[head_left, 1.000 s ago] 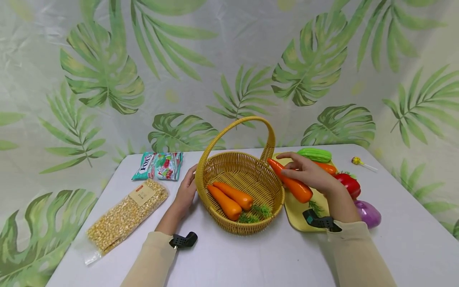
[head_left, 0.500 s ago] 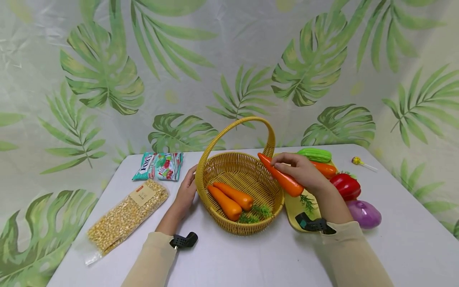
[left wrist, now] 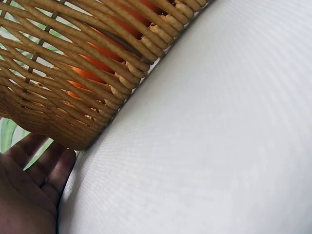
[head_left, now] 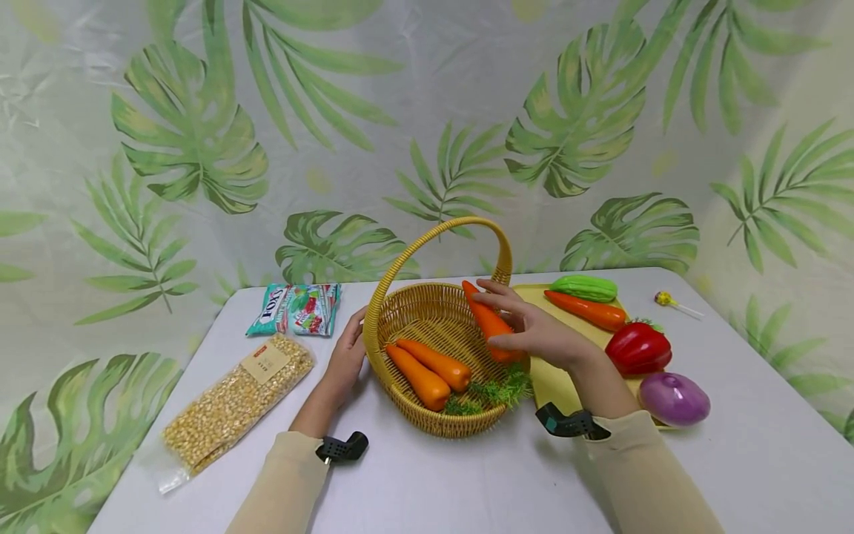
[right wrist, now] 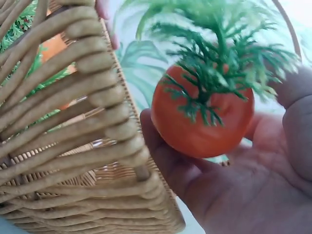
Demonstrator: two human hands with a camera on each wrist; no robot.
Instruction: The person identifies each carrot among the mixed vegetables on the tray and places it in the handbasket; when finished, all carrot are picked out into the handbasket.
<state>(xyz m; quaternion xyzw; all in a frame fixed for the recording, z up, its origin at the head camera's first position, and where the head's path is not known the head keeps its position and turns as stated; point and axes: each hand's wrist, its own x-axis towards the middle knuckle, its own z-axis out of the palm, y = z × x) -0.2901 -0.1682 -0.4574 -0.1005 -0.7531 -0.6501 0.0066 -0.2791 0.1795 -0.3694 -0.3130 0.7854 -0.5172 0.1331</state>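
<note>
- Pale cloth printed with green leaves (head_left: 440,67) backs a white table (head_left: 427,489) filling our lower frame.
- Right of centre, our right hand (head_left: 537,330) pinches a glossy, tapered, deep-orange carrot (head_left: 489,324) between thumb and fingers.
- From those fingers the carrot lies to the left, at the right side of the round, yellow-brown wicker basket (head_left: 443,424); we see its long axis slanting, tip toward upper left, feathery green leaves (head_left: 512,387) lower right. The right hand is nearer it.
- It looks smooth and plump, its leafy end rounded.
- Left of centre, our left hand (head_left: 348,347) touches the basket's outer side, fingers loosely extended.
- Two lighter orange carrots (head_left: 418,377) lie inside, lower left.
</note>
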